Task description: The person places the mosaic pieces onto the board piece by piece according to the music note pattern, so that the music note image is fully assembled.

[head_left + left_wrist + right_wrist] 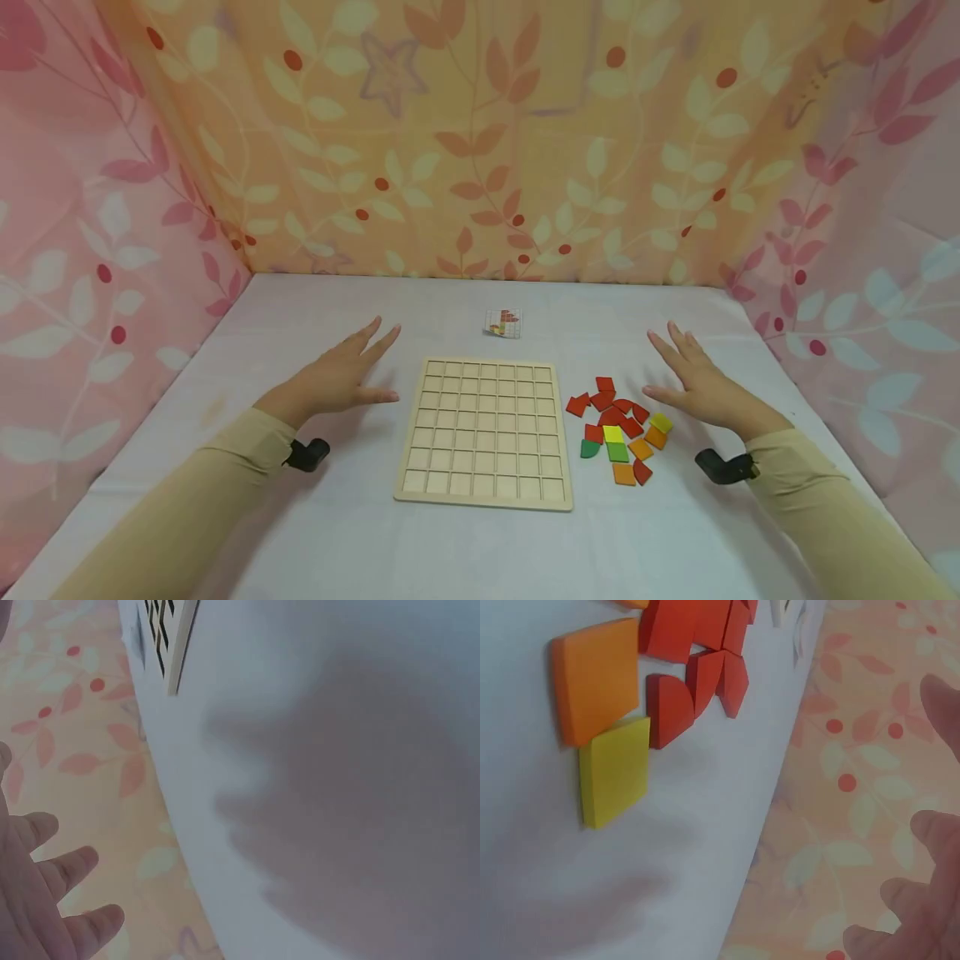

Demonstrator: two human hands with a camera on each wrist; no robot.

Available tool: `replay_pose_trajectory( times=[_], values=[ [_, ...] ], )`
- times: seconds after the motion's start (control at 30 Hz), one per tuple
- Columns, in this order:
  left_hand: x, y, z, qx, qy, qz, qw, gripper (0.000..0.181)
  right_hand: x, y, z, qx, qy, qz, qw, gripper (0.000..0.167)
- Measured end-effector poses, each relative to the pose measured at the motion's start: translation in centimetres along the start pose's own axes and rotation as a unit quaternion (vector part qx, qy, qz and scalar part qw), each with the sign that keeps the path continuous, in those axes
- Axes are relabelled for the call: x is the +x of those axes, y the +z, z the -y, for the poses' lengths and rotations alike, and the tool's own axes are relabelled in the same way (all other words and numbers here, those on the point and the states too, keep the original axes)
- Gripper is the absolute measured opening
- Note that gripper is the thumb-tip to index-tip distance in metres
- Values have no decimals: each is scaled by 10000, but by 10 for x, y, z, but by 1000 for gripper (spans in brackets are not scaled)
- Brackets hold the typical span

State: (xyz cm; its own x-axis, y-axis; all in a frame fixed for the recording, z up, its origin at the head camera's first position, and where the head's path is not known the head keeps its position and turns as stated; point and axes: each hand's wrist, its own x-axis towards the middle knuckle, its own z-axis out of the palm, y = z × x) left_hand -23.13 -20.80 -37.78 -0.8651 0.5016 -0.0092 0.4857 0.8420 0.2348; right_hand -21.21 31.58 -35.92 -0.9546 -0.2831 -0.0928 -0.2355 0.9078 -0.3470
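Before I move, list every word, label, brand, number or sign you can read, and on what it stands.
None can be read.
Card: printed grid and coloured picture; any lettering too small to read.
Grid board: no lettering visible.
Coloured tiles: no lettering visible.

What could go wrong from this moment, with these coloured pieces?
The flat red pieces lie crowded together, so picking one might push its neighbours. The square pale wooden grid board has many similar cells, so miscounting rows seems easy. The small printed paper card could shift if brushed.

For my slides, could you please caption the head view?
Wooden grid board beside loose coloured tiles, with a pattern sheet behind.
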Motion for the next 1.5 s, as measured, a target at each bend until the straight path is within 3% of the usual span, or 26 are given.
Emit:
replay_pose_trajectory(
  times=[0.37,0.67,0.9,1.13,1.5],
  values=[
    [-1,14,-24,-437,120,108,9989,93,11,7,0,494,-105,-207,9985,84],
    [-4,34,-33,-526,276,510,9969,96,12,22,-11,890,54,-42,9960,71],
    [-3,48,-37,-620,534,1153,9899,102,27,32,-9,1017,-76,168,9946,56],
    [-5,52,-41,-279,704,1550,9850,110,46,38,1,1057,-39,549,9929,48],
    [-3,53,-45,-23,875,1627,9828,111,62,41,3,910,337,872,9915,36]
  ],
)
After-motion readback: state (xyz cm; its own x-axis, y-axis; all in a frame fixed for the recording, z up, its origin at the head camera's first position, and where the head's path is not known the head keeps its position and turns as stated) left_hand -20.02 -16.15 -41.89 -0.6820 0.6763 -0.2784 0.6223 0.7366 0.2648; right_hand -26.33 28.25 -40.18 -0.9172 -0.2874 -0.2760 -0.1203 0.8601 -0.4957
